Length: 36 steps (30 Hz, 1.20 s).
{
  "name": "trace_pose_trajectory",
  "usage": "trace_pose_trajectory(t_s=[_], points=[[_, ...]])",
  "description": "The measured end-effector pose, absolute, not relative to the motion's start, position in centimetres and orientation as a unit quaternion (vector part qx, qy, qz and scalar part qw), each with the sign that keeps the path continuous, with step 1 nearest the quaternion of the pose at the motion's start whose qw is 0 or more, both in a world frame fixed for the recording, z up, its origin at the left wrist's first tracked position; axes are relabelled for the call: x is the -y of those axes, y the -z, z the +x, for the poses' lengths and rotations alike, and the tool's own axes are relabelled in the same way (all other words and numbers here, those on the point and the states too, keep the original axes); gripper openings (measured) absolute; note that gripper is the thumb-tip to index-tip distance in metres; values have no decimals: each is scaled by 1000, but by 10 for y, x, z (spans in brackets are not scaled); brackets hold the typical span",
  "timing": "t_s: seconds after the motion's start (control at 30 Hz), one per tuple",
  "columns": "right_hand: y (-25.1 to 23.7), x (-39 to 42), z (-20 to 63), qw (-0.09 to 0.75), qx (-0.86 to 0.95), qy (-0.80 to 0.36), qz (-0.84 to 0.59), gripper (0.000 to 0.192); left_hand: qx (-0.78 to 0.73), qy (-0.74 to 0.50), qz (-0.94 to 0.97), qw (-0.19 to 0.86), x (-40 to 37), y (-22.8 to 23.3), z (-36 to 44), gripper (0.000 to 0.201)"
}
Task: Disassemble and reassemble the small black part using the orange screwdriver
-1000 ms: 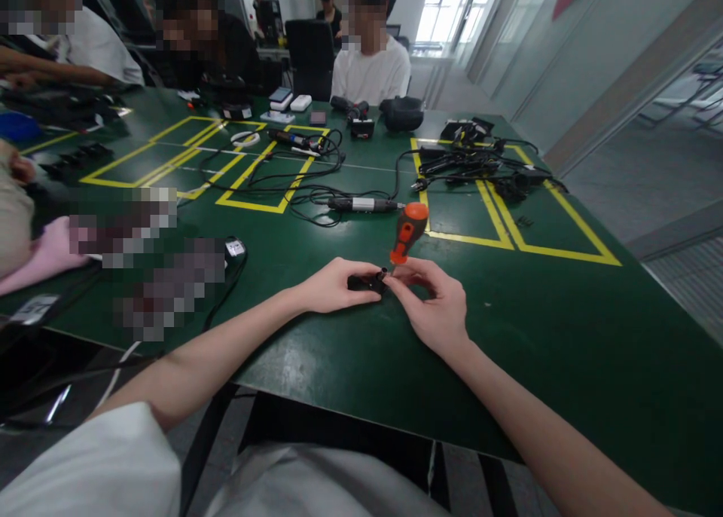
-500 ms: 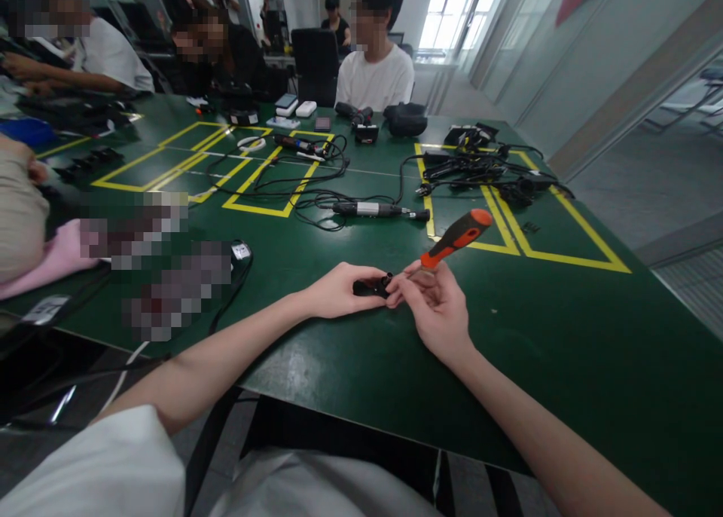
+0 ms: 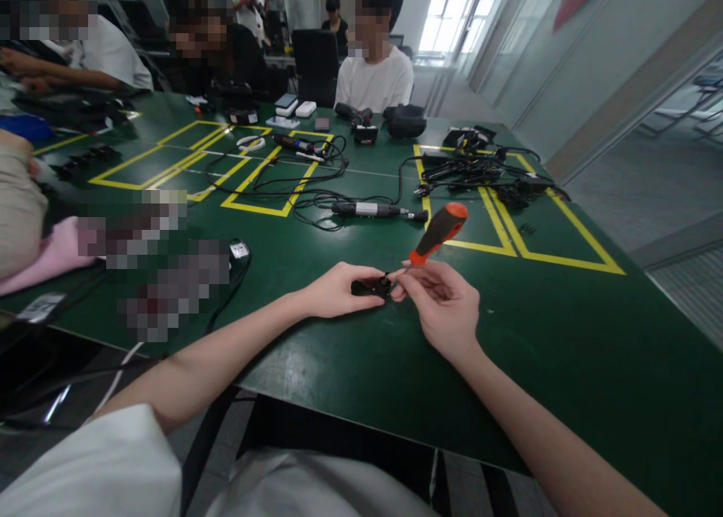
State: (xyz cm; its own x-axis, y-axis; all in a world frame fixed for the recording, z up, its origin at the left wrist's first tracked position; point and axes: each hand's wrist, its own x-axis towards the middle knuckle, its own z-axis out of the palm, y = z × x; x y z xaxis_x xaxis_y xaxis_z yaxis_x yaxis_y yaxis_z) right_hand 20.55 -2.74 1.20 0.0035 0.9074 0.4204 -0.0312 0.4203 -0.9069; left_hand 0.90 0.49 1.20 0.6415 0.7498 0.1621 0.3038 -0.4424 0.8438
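Note:
My left hand (image 3: 339, 289) is closed around a small black part (image 3: 370, 286), held just over the green tabletop (image 3: 339, 351). Its exact kind is too small to make out. In my right hand (image 3: 449, 302) a screwdriver (image 3: 439, 233) with an orange and black handle is pinched by its thin shaft. The handle leans up and to the right above my fingers. My right fingertips are at the right end of the black part, where the screwdriver's tip is hidden.
Beyond my hands lies a grey and black electric screwdriver (image 3: 367, 209) with its cord. A heap of black cables (image 3: 474, 166) is at the back right, near yellow tape outlines. A black case (image 3: 405, 120) stands at the far edge. A person (image 3: 376, 76) sits opposite.
The screwdriver's handle has moved left and stands a little steeper. My right hand has turned slightly, its knuckles shifting right. My left hand keeps the black part almost in place.

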Motion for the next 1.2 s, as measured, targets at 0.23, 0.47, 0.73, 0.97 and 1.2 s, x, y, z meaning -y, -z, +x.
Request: trace_pose_trajectory(t_s=[0.23, 0.47, 0.73, 0.97, 1.2], points=[[-15, 26, 210, 569, 628, -399, -352, 10, -325, -265, 806, 417, -4, -15, 9, 32], [-18, 26, 211, 592, 608, -382, -365, 15, -325, -264, 806, 418, -4, -14, 9, 30], [-23, 28, 211, 579, 627, -386, -349, 15, -322, -272, 804, 419, -4, -13, 10, 33], [-21, 31, 210, 598, 609, -389, -347, 23, -333, -273, 803, 412, -4, -11, 10, 34], [-22, 30, 211, 599, 605, -406, -333, 24, -330, -274, 804, 412, -4, -11, 10, 36]])
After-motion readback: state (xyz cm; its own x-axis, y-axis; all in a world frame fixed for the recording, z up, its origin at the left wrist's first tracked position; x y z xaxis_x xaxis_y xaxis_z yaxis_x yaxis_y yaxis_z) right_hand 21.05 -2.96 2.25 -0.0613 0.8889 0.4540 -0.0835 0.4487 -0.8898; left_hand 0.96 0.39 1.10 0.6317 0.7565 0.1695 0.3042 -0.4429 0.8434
